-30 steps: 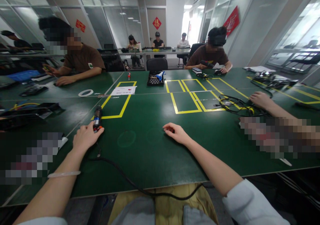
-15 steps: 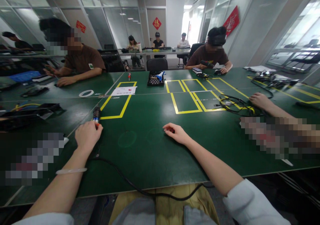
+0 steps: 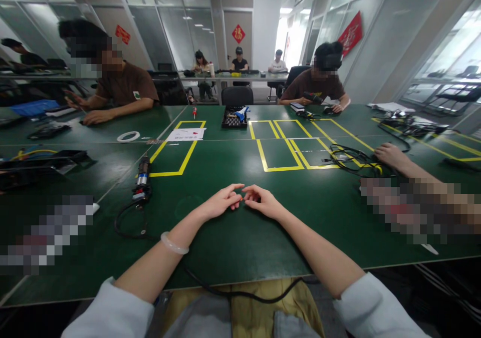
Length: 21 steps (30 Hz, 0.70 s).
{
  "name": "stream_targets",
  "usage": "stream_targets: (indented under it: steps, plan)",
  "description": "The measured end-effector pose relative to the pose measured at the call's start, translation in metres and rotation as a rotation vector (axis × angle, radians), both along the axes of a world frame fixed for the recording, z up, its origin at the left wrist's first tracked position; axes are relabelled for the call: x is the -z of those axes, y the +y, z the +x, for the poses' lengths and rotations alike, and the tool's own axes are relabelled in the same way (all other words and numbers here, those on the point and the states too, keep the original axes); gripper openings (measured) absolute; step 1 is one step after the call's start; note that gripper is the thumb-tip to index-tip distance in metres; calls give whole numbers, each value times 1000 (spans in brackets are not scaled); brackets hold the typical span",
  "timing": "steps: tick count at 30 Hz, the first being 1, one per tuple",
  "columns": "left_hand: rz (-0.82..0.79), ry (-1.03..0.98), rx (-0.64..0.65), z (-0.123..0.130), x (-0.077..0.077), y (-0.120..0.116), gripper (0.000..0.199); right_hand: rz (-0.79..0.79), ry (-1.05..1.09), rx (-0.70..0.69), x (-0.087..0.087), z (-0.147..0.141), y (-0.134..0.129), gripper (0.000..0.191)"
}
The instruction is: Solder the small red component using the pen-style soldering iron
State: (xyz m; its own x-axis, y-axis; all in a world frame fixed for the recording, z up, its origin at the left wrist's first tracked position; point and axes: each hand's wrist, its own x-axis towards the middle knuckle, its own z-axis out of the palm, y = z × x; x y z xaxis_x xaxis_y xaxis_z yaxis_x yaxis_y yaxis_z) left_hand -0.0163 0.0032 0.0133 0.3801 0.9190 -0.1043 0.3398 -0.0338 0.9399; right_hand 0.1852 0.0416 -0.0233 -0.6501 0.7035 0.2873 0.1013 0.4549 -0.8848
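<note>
My left hand (image 3: 224,201) is over the table in front of me, its index finger stretched out and the others loosely bent. A small orange spot shows at one fingertip; I cannot make out what it is. Facing it, almost fingertip to fingertip, is my right hand (image 3: 263,201), with thumb and bent fingers apart and nothing visible between them. To the left lies a corded electric screwdriver (image 3: 143,174), black with a silver and blue band, apart from both hands. Its black cable (image 3: 240,294) loops along the table and over the front edge across my lap.
Yellow tape outlines (image 3: 283,169) mark the green table (image 3: 225,248). A paper sheet (image 3: 186,134), a white ring (image 3: 128,136) and a black tray (image 3: 235,118) lie farther back. Coiled black cables (image 3: 343,158) are at right, near another person's hand (image 3: 391,155). Co-workers sit opposite.
My left hand has let go of the electric screwdriver and moved right, close to my right hand. The screwdriver lies on the table. My right hand has stayed in place.
</note>
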Motion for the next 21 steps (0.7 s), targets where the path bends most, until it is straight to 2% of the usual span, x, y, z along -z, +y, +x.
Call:
stream_targets:
  steps: [3,7,12,21]
  plan:
    - [-7,-54,17,7,12,3,60,-21,-23,-28,0,0,0,24]
    - [-19,-104,-61,5,20,4,56,-47,-31,14,1,-1,-1,21]
    - [-33,-113,-136,4,26,3,39,-19,-7,78,4,-1,0,19]
    - [35,-143,-111,3,27,-2,29,-76,-3,52,5,-6,-2,26]
